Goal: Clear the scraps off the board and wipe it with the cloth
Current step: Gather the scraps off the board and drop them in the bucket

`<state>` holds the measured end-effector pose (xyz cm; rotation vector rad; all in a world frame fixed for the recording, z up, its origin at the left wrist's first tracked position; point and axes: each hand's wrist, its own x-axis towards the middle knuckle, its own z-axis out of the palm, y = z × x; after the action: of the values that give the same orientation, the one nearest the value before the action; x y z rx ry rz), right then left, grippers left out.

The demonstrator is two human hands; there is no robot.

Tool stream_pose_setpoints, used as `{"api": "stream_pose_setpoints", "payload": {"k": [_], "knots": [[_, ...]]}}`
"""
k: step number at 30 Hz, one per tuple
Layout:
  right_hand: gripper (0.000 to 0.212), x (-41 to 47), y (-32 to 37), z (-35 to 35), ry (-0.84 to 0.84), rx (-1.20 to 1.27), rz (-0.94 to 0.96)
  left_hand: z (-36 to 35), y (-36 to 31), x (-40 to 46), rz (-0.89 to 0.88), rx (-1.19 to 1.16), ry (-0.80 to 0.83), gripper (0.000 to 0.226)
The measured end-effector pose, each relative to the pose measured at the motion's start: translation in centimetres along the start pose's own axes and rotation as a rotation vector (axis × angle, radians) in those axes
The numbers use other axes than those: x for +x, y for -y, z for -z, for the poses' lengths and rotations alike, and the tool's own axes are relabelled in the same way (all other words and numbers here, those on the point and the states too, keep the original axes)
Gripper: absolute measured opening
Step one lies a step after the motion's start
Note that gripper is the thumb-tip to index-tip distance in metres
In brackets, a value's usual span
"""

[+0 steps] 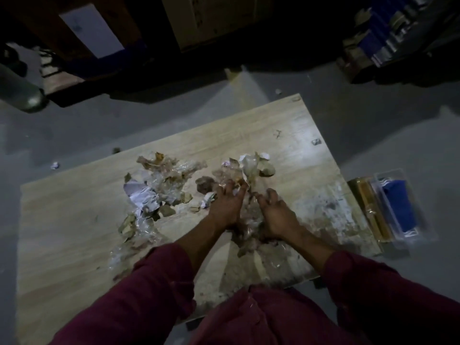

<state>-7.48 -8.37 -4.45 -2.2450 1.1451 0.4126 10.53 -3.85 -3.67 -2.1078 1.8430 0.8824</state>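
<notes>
Both hands, left (225, 205) and right (276, 215), curl their fingers round a clump of scraps (249, 195) mid-board (74, 232).

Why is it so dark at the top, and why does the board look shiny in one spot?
Head view: light falls mostly on the board, with glare near its far right corner; the background shelves sit in deep shadow, and the hands gathering scraps look slightly blurred.

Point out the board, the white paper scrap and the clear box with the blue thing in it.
board (74, 220): head view, bare wood at its left part.
white paper scrap (140, 196): head view, middle of the crumpled sheet.
clear box (398, 210): head view, on the blue thing inside.
</notes>
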Motion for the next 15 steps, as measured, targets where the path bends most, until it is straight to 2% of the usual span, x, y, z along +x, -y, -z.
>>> {"api": "stream_pose_setpoints", "payload": {"k": [3,6,9,15], "knots": [[0.087,1.1,1.0,-1.2,-0.03,0.16,0.084,-1.6,0.0,-0.1,-0.015,-0.023,-0.145,0.088],[0.07,0.9,0.8,-1.2,-0.055,0.295,0.085,-2.2,0.2,-0.8,-0.028,-0.273,-0.208,0.066],[0.052,0.7,0.2,-1.6,-0.106,0.403,0.068,-2.0,0.1,-2.2,-0.048,-0.422,-0.226,0.058],[0.035,-0.7,2.0,-1.1,-0.234,0.47,0.013,-1.9,0.8,-4.4,-0.056,-0.525,-0.351,0.041]]}}
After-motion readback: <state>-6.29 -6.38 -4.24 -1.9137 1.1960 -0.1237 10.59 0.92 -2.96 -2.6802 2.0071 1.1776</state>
